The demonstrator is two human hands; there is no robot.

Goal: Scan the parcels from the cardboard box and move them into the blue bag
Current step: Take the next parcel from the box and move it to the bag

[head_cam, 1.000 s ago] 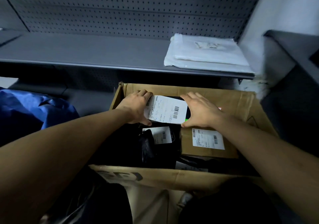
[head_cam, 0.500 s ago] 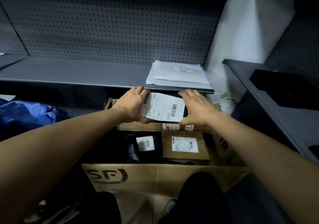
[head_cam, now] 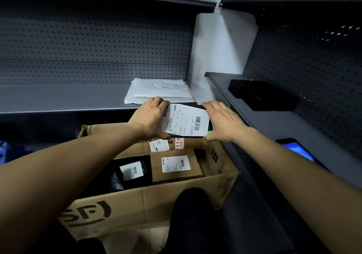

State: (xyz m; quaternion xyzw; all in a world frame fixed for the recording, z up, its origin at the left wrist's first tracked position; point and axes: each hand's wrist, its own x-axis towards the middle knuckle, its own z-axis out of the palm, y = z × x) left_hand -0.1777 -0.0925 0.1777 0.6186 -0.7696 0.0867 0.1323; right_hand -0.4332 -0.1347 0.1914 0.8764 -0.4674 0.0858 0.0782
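Note:
I hold a flat black parcel (head_cam: pixel 186 121) with a white barcode label above the far side of the open cardboard box (head_cam: pixel 141 204). My left hand (head_cam: pixel 149 119) grips its left edge, thumb underneath. My right hand (head_cam: pixel 221 122) holds its right edge, with the fingers stretched along it and the thumb below. Inside the box lie a black bagged parcel (head_cam: pixel 135 170) and a brown carton parcel (head_cam: pixel 174 164), each labelled. A sliver of the blue bag (head_cam: pixel 3 152) shows at the far left edge.
A white poly mailer (head_cam: pixel 158 91) lies on the grey shelf (head_cam: pixel 58 97) behind the box. On the right-hand shelf sit a black box (head_cam: pixel 262 95) and a phone-like device with a lit blue screen (head_cam: pixel 299 150). Pegboard backs both shelves. My dark knees sit below the box.
Both hands have lifted the black parcel up out of the box to shelf height. The view has swung up and right, bringing the right shelf and the lit device into sight.

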